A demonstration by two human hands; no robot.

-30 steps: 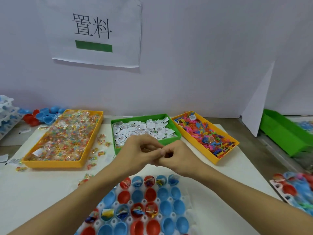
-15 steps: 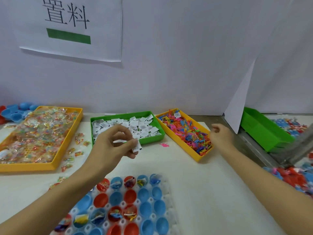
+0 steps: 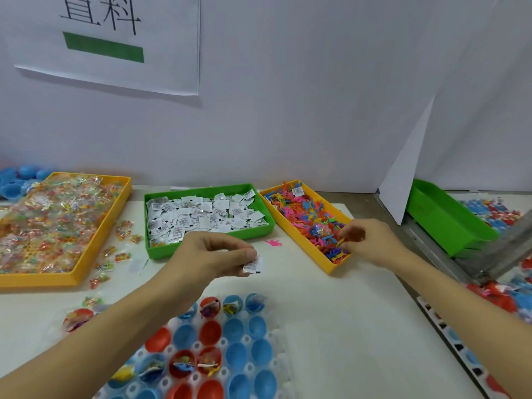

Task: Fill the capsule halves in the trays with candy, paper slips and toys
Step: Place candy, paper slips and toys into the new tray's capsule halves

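A white tray of red and blue capsule halves lies near me; some halves hold items, others are bare. My left hand hovers above it and pinches a white paper slip. My right hand reaches into the orange toy tray, its fingers curled among the small coloured plastic toys and pinching a yellow one. Behind are the green slip tray and the orange candy tray.
Loose candies lie between the candy tray and slip tray. A pink toy sits on the mat. A loose red capsule half is at left. A green bin and another capsule tray stand at right.
My hands separated: the right hand swung out past the toy tray and then came back into it. The left hand stayed over the mat, still holding the slip. The view panned right.
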